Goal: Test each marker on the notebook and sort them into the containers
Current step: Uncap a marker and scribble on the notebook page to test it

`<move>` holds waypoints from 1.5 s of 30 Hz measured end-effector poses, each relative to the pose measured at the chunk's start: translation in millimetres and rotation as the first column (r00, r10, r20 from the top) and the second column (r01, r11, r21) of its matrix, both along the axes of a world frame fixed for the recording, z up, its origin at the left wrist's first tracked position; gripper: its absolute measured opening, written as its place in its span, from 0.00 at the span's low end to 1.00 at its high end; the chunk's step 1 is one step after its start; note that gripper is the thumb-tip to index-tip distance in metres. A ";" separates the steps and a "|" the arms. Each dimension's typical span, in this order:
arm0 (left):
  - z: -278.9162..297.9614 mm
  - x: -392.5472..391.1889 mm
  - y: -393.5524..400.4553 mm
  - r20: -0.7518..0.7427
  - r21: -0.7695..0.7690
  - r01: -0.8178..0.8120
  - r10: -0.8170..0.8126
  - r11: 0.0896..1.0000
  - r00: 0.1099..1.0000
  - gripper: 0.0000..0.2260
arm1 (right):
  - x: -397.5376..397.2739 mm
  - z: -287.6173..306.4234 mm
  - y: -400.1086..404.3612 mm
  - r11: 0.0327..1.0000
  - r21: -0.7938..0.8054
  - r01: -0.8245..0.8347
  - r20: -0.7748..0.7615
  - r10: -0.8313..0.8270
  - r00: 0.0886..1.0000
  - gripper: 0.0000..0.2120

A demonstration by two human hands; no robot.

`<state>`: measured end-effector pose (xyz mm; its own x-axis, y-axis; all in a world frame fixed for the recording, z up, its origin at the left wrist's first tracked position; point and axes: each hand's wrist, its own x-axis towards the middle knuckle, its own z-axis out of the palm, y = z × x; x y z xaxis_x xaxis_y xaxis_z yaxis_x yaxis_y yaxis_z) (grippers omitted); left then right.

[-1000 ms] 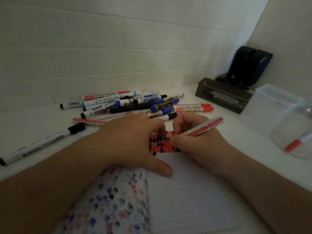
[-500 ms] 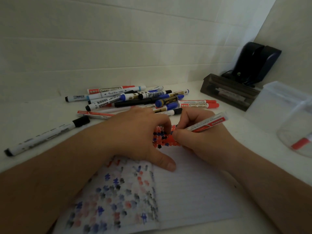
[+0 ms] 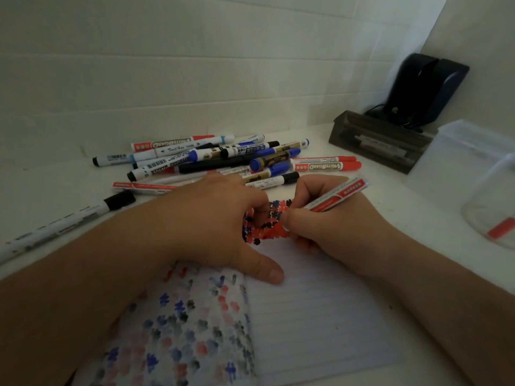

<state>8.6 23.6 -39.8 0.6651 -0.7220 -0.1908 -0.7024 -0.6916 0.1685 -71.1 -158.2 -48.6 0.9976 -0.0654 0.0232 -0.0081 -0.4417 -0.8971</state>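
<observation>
White table (image 3: 348, 201) carries an open notebook (image 3: 320, 316), a heap of markers (image 3: 223, 160), a dark tray (image 3: 379, 143) and clear containers (image 3: 473, 168).

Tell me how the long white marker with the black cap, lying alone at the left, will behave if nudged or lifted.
The long white marker with the black cap looks round-barrelled with no clip showing, so it would probably roll on the smooth white table. It seems a slim rigid plastic tube, likely light and stiff. The glossy barrel may be a little slippery.

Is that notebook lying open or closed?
Open: the notebook shows a lined right page and a left page covered in test marks, with the left hand pressing it flat.
</observation>
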 end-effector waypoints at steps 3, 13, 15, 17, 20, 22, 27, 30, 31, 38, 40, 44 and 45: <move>0.2 -0.2 0.6 -0.006 -0.006 0.002 -0.003 1.000 1.000 0.37 | 0.2 0.7 0.0 1.000 -0.015 -0.015 -0.003 0.015 1.000 0.08; -0.3 -0.6 1.8 -0.008 -0.006 -0.002 0.002 1.000 1.000 0.38 | 0.6 0.7 3.0 0.995 -0.097 0.011 0.013 -0.010 1.000 0.09; -0.4 -0.5 1.9 -0.007 -0.007 0.001 -0.001 1.000 1.000 0.37 | -0.1 1.1 1.6 0.997 -0.077 0.004 0.004 -0.004 1.000 0.08; -0.1 -0.6 1.8 -0.007 -0.016 0.003 -0.004 1.000 1.000 0.36 | -1.2 1.6 1.6 0.999 -0.051 -0.009 -0.001 0.009 1.000 0.08; 0.2 -0.9 1.5 -0.018 -0.019 0.001 -0.001 1.000 1.000 0.35 | -1.8 2.2 3.9 0.997 -0.069 -0.024 0.010 0.024 1.000 0.08; -0.4 -0.4 1.6 -0.014 -0.019 0.003 -0.004 1.000 1.000 0.35 | -0.9 2.1 4.6 0.997 -0.075 -0.012 0.005 0.013 1.000 0.08; -1.2 0.8 2.1 -0.012 -0.016 0.006 -0.006 1.000 1.000 0.37 | -1.2 1.8 2.6 0.999 -0.036 0.013 0.005 -0.013 1.000 0.08; -1.2 0.8 2.1 -0.017 -0.018 0.001 -0.001 1.000 1.000 0.36 | -1.6 2.7 3.0 0.999 -0.040 -0.002 0.018 0.003 1.000 0.08; -1.4 0.8 2.2 -0.015 -0.021 0.002 -0.002 1.000 1.000 0.37 | -1.3 2.4 3.4 0.998 -0.056 -0.005 0.024 0.007 1.000 0.08; -0.8 0.3 1.4 -0.017 -0.012 0.004 -0.004 1.000 1.000 0.36 | -1.2 1.5 1.7 0.998 -0.061 -0.015 -0.001 0.015 1.000 0.08; -0.6 0.1 1.6 -0.010 -0.012 0.003 -0.003 1.000 1.000 0.36 | -0.5 0.4 0.9 0.999 -0.040 0.001 0.012 -0.001 1.000 0.08; -0.1 -0.8 1.9 -0.011 -0.022 0.000 0.000 1.000 1.000 0.37 | 0.2 -0.7 1.4 0.999 -0.046 0.005 0.024 -0.003 1.000 0.08; -0.3 -0.8 1.9 -0.010 -0.024 -0.001 0.001 1.000 1.000 0.37 | 0.3 -1.0 1.3 0.999 -0.049 -0.004 0.016 0.004 1.000 0.09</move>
<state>7.8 25.5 -40.1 0.6641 -0.7256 -0.1800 -0.6996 -0.6881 0.1925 -70.8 -156.9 -49.6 0.9973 -0.0598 0.0420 0.0077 -0.4852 -0.8744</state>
